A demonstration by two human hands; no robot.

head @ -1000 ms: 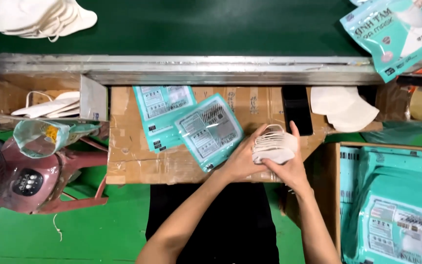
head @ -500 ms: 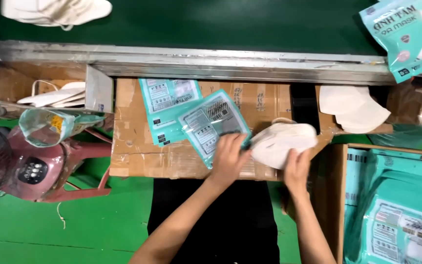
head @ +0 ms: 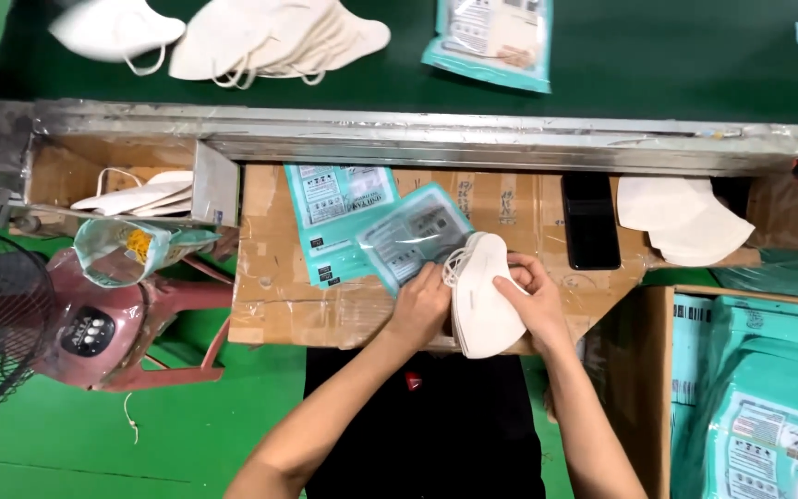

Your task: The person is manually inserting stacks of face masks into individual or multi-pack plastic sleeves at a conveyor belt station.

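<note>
cardboard-covered bench (head: 270,305) below a green conveyor belt (head: 658,65). both hands sit on a stack of white folded masks (head: 487,300) at the bench's front edge. left hand (head: 420,305) fingers curl onto its left side beside a teal pouch (head: 413,236), right hand (head: 533,296) fingers pinch the top right edge. black phone (head: 591,222) nearby.

Both bare forearms are extended upward and inward from the lower edge of the view, so that the hands are brought close together. The left hand (head: 420,300) is held palm down, its fingers curled at the left edge of what is gripped. The right hand (head: 533,298) is cupped against the opposite edge, its thumb laid across the top, wrist bent slightly inward.
</note>
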